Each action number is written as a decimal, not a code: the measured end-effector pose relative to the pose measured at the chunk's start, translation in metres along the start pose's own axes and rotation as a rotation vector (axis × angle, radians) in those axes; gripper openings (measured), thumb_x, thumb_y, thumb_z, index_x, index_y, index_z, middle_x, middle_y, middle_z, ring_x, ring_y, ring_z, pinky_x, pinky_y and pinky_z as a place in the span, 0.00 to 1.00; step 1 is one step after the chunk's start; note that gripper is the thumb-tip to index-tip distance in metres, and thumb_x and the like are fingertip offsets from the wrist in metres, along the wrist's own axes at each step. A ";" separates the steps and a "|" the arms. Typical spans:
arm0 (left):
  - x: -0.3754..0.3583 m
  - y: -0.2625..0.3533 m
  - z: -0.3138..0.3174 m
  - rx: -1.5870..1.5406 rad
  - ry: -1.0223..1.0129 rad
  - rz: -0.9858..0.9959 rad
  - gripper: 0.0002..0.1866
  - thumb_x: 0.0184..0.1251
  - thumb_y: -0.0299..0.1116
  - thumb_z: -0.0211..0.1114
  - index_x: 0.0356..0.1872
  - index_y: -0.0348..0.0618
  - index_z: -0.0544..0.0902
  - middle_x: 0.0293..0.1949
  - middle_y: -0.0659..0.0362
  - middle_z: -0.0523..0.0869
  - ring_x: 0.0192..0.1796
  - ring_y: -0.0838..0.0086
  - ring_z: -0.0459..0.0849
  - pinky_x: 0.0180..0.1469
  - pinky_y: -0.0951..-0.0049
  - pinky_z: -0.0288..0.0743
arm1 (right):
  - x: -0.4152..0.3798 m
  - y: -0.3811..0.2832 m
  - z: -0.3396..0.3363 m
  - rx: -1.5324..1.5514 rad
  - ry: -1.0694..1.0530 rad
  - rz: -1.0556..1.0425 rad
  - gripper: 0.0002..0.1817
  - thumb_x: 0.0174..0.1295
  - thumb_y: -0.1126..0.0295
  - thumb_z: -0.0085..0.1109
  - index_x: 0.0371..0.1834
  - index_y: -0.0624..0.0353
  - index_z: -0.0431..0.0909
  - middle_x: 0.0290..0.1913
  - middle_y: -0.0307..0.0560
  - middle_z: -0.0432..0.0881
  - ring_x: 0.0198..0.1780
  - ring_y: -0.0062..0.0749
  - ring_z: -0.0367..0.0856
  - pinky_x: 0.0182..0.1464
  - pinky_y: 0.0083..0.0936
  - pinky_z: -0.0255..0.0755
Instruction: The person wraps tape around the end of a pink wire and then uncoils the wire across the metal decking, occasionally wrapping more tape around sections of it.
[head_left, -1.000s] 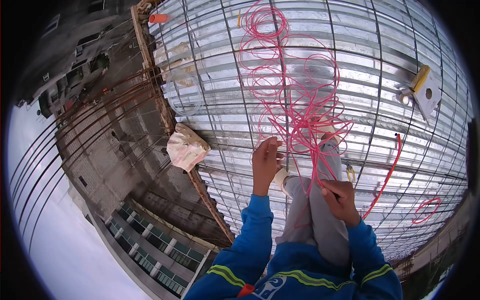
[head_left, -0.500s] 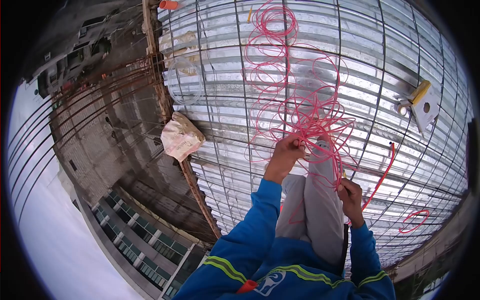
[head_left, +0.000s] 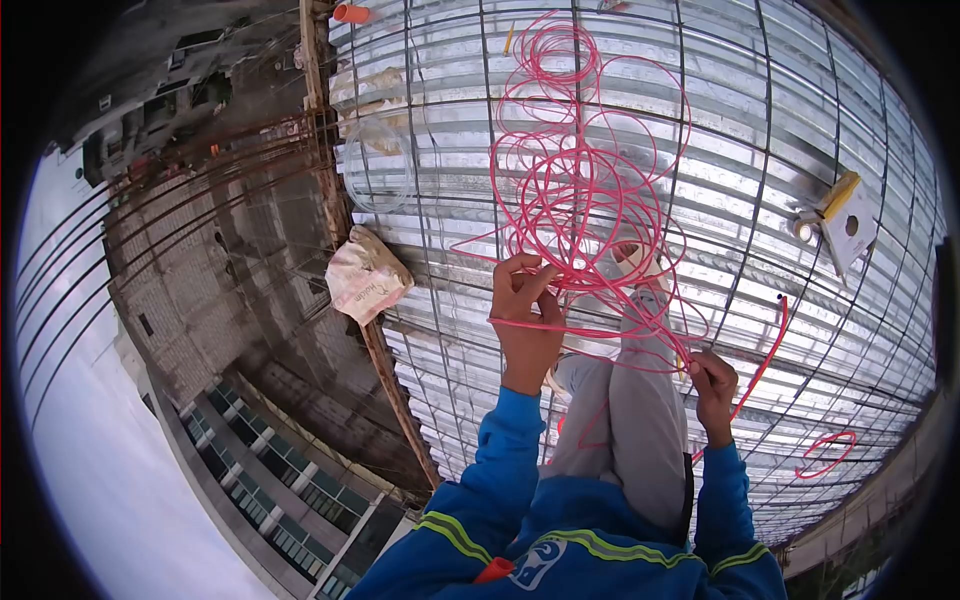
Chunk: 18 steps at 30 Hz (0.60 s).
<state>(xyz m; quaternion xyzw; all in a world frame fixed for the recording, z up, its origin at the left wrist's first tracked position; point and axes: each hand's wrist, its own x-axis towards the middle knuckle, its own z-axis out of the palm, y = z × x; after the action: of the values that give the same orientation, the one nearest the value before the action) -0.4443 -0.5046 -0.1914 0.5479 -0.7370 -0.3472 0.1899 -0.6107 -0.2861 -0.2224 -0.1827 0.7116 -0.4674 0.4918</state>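
Loose loops of thin pink wire (head_left: 590,215) spread over the ribbed metal deck and across my lower legs. My left hand (head_left: 527,315) is at the left side of the tangle, its fingers bent round strands, with one strand running across the back of the hand. Lower right, my right hand (head_left: 712,385) pinches a gathered bunch of the same wire near my knee. Several strands stretch between the two hands. A smaller round coil (head_left: 558,52) lies at the far end of the tangle.
Dark rebar mesh (head_left: 768,120) covers the metal deck (head_left: 830,330). A marked pale bag (head_left: 368,275) sits by the wooden edge board (head_left: 385,385), with a drop beyond. A clear coil (head_left: 378,165) lies left, a white box (head_left: 850,225) right, and a red tube (head_left: 765,360) nearer.
My left hand has moved left and slightly down, pulling strands with it. The loops have spread and shifted. My right hand has moved slightly right, still pinching wire.
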 end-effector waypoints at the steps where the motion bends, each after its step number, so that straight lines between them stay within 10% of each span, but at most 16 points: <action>1: 0.001 -0.001 -0.002 0.043 0.035 0.038 0.21 0.41 0.10 0.52 0.36 0.42 0.82 0.41 0.57 0.74 0.32 0.75 0.75 0.33 0.77 0.71 | -0.002 -0.001 -0.002 -0.010 -0.024 -0.031 0.07 0.57 0.73 0.54 0.31 0.68 0.77 0.21 0.40 0.72 0.24 0.20 0.65 0.26 0.17 0.57; 7: 0.000 -0.023 0.003 0.169 0.279 0.087 0.08 0.45 0.17 0.63 0.26 0.40 0.76 0.32 0.59 0.76 0.30 0.76 0.77 0.29 0.76 0.70 | -0.011 -0.023 -0.014 0.179 0.020 -0.032 0.06 0.55 0.75 0.55 0.30 0.68 0.78 0.20 0.37 0.72 0.21 0.16 0.63 0.23 0.16 0.54; 9: -0.011 -0.025 0.013 -0.092 0.125 -0.558 0.08 0.50 0.22 0.65 0.27 0.39 0.73 0.25 0.59 0.77 0.23 0.72 0.78 0.27 0.75 0.71 | -0.016 -0.025 -0.015 0.202 0.051 -0.017 0.05 0.55 0.75 0.56 0.29 0.67 0.79 0.20 0.36 0.72 0.21 0.14 0.63 0.23 0.14 0.54; 11: -0.027 -0.043 0.034 0.011 0.056 -0.527 0.10 0.54 0.29 0.66 0.28 0.40 0.71 0.19 0.61 0.75 0.18 0.74 0.77 0.25 0.78 0.73 | -0.016 -0.028 -0.014 0.290 0.043 0.115 0.04 0.55 0.76 0.57 0.28 0.66 0.79 0.20 0.34 0.72 0.21 0.11 0.62 0.23 0.11 0.53; 14: -0.043 -0.042 0.053 -1.345 -0.077 -1.079 0.06 0.62 0.33 0.59 0.30 0.43 0.73 0.29 0.59 0.81 0.30 0.74 0.82 0.37 0.68 0.80 | -0.014 -0.028 -0.008 0.223 -0.007 0.089 0.04 0.51 0.76 0.63 0.26 0.64 0.79 0.19 0.33 0.73 0.19 0.08 0.59 0.20 0.10 0.49; 18: -0.052 -0.007 0.070 -1.774 -0.020 -1.167 0.06 0.66 0.28 0.51 0.39 0.37 0.74 0.38 0.59 0.79 0.46 0.74 0.78 0.57 0.69 0.70 | -0.016 -0.044 0.011 0.112 -0.044 0.072 0.03 0.52 0.77 0.62 0.25 0.63 0.78 0.17 0.32 0.72 0.19 0.07 0.59 0.19 0.10 0.50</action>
<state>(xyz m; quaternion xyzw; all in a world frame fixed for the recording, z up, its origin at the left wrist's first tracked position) -0.4687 -0.4350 -0.2397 0.4794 0.1555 -0.8025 0.3194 -0.6025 -0.3017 -0.1773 -0.1396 0.6795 -0.4843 0.5332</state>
